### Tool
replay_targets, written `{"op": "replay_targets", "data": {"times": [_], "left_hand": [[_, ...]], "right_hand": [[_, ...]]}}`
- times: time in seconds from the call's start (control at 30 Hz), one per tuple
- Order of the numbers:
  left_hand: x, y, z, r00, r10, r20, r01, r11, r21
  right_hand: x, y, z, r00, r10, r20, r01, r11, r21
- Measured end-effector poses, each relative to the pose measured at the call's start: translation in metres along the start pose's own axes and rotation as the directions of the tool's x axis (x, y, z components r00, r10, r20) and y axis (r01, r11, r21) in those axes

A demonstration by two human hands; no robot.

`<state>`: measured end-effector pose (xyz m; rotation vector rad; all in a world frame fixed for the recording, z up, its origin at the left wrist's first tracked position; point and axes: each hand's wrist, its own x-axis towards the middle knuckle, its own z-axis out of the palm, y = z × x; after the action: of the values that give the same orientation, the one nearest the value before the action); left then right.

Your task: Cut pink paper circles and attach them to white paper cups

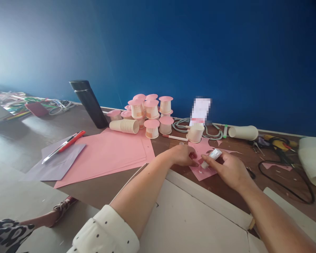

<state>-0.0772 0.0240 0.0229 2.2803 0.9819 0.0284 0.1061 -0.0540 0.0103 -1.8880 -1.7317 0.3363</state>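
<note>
In my right hand [230, 170] is a small white tube that looks like a glue stick [214, 154], tilted with its lower end at the pink paper piece [200, 174]. My left hand [183, 154] rests at the left edge of that paper, thumb and forefinger apart with a gap between them. Just behind the hands a white paper cup [195, 133] stands upside down. A red-and-white pen [175, 137] lies left of this cup. Further left are stacked paper cups [152, 111] with pink paper discs on top.
Pink sheets [107, 149] and a cutter knife [64, 146] on lilac paper lie left. Nested cups [125, 125] lie beside a black flask [89, 103]. A blurred-out phone-like screen [201, 109] leans on the wall. Cables [284, 186] lie right; a white box [195, 218] is in front.
</note>
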Motion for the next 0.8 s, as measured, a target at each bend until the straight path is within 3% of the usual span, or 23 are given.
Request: {"op": "replay_targets", "data": {"times": [0.17, 0.43, 0.67, 0.8], "left_hand": [[0.001, 0.0, 0.0, 0.998, 0.059, -0.021, -0.059, 0.998, -0.017], [0.009, -0.005, 0.008, 0.997, 0.018, -0.079, -0.022, 0.999, -0.048], [0.009, -0.003, 0.01, 0.993, 0.003, -0.118, -0.005, 1.0, -0.015], [0.01, -0.003, 0.011, 0.992, 0.018, -0.123, -0.015, 1.0, 0.026]], "right_hand": [[0.001, 0.003, 0.001, 0.999, -0.01, 0.03, 0.01, 1.0, 0.019], [-0.001, -0.001, -0.002, 0.999, -0.015, 0.036, 0.014, 1.0, 0.008], [-0.007, 0.0, -0.004, 0.984, -0.065, 0.163, 0.075, 0.996, -0.057], [-0.007, 0.0, 0.0, 0.983, -0.073, 0.17, 0.094, 0.989, -0.116]]}}
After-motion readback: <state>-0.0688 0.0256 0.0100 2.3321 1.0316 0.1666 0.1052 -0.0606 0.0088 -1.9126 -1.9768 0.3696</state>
